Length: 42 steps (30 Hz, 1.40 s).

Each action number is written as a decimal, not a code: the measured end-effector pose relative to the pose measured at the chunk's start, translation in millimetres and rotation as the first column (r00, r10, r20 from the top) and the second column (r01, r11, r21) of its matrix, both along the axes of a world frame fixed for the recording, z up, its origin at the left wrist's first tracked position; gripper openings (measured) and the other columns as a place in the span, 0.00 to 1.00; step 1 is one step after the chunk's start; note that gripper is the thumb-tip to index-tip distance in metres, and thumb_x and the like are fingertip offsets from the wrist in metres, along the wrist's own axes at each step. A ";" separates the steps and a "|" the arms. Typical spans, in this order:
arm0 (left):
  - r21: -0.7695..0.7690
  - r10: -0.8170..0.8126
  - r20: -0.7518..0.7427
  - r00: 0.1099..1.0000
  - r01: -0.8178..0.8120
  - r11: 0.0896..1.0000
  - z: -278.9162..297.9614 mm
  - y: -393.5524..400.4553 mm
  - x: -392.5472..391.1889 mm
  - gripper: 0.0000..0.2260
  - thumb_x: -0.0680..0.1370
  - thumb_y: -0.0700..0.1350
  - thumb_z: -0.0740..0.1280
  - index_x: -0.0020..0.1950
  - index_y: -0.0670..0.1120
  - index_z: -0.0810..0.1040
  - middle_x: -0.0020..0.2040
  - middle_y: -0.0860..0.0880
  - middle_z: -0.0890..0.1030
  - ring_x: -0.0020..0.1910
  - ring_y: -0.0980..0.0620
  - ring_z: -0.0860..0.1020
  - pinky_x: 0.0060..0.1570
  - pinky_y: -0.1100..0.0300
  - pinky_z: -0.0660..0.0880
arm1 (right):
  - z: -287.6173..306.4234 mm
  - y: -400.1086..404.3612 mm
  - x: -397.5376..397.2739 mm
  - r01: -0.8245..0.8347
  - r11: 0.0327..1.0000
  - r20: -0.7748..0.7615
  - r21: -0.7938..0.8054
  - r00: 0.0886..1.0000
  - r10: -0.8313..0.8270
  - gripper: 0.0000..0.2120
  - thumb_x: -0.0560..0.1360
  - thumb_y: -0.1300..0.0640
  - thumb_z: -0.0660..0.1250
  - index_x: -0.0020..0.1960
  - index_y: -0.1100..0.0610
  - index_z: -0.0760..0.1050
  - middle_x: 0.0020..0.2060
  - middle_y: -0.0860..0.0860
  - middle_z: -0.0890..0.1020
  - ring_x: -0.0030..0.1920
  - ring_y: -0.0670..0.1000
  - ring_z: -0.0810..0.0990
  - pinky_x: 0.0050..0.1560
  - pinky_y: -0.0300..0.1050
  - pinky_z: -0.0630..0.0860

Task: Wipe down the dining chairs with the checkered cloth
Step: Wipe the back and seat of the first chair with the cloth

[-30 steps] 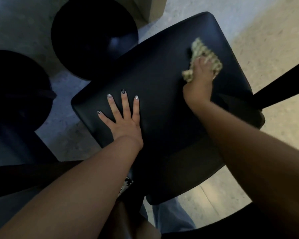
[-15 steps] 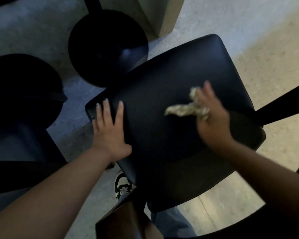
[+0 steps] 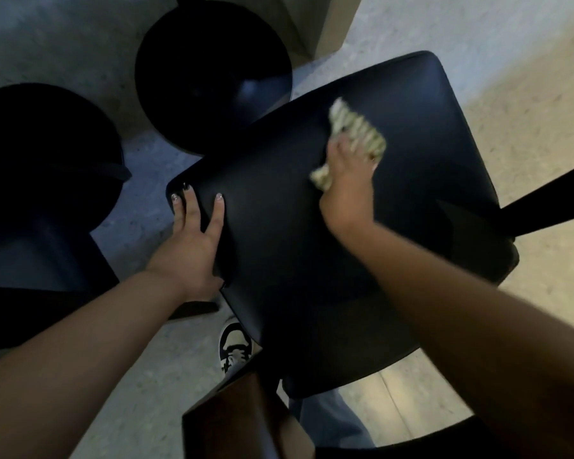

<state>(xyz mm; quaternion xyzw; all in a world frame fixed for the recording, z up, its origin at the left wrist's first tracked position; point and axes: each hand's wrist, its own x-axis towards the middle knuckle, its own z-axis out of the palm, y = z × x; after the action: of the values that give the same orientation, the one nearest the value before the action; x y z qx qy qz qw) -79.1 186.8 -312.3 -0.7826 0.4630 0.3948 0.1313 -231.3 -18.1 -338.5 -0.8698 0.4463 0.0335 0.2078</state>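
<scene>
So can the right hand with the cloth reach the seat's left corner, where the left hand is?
Probably not yet: the left hand lies on that corner of the chair seat, blocking the right hand and checkered cloth.

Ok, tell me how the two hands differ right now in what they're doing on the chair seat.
The left hand lies at the left edge of the chair seat, fingers straight, holding nothing; the right hand is further in and presses the checkered cloth onto the seat. The left hand looks sharp, nail polish visible; the right hand is motion-blurred, its fingertips partly on the cloth. Both rest palm-down on the same black seat.
</scene>
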 end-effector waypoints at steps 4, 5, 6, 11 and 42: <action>0.016 -0.016 0.015 1.000 0.016 1.000 3.6 -2.1 -0.4 0.59 0.71 0.52 0.76 0.74 0.51 0.24 0.72 0.39 0.22 0.74 0.37 0.29 0.72 0.47 0.61 | 3.2 92.2 -40.2 -0.276 0.943 0.051 0.186 0.961 0.271 0.40 0.66 0.74 0.62 0.76 0.62 0.54 0.76 0.57 0.55 0.76 0.62 0.46 0.75 0.59 0.45; 0.020 -0.017 0.019 1.000 0.017 1.000 4.7 -2.8 -0.8 0.59 0.71 0.52 0.75 0.75 0.51 0.25 0.72 0.39 0.22 0.74 0.37 0.29 0.71 0.47 0.62 | 3.1 108.1 -52.3 -0.341 0.914 0.067 0.221 0.940 0.335 0.40 0.68 0.74 0.61 0.77 0.61 0.53 0.77 0.56 0.53 0.76 0.60 0.41 0.75 0.58 0.42; 0.026 -0.017 0.021 1.000 0.017 1.000 5.6 -3.6 -1.2 0.58 0.71 0.52 0.75 0.75 0.50 0.25 0.72 0.39 0.22 0.74 0.37 0.29 0.71 0.47 0.64 | 3.4 119.2 -65.6 -0.407 0.878 0.081 0.252 0.913 0.400 0.40 0.69 0.73 0.60 0.77 0.60 0.51 0.77 0.54 0.50 0.75 0.58 0.36 0.75 0.55 0.37; 0.043 -0.019 0.039 0.999 0.017 0.999 7.3 -6.0 -3.0 0.58 0.72 0.52 0.74 0.74 0.49 0.24 0.72 0.37 0.22 0.74 0.36 0.29 0.70 0.47 0.64 | 22.2 109.0 -105.6 -0.507 0.805 0.296 0.307 0.855 0.426 0.38 0.65 0.77 0.65 0.74 0.64 0.60 0.74 0.58 0.59 0.75 0.62 0.54 0.75 0.57 0.52; -0.152 0.448 -0.434 0.782 -0.553 0.819 175.9 24.2 -12.7 0.29 0.77 0.48 0.69 0.76 0.51 0.64 0.71 0.49 0.72 0.69 0.51 0.71 0.65 0.57 0.70 | 227.8 92.9 -56.4 0.239 0.637 0.056 0.733 0.912 -0.406 0.18 0.78 0.56 0.65 0.68 0.52 0.73 0.58 0.48 0.79 0.56 0.45 0.77 0.52 0.39 0.74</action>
<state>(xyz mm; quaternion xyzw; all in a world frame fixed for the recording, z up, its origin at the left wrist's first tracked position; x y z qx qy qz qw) -91.8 211.0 -136.5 -0.7968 0.3021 0.4915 -0.1797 -287.8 74.8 -110.7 -0.6243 0.5217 0.0711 0.5770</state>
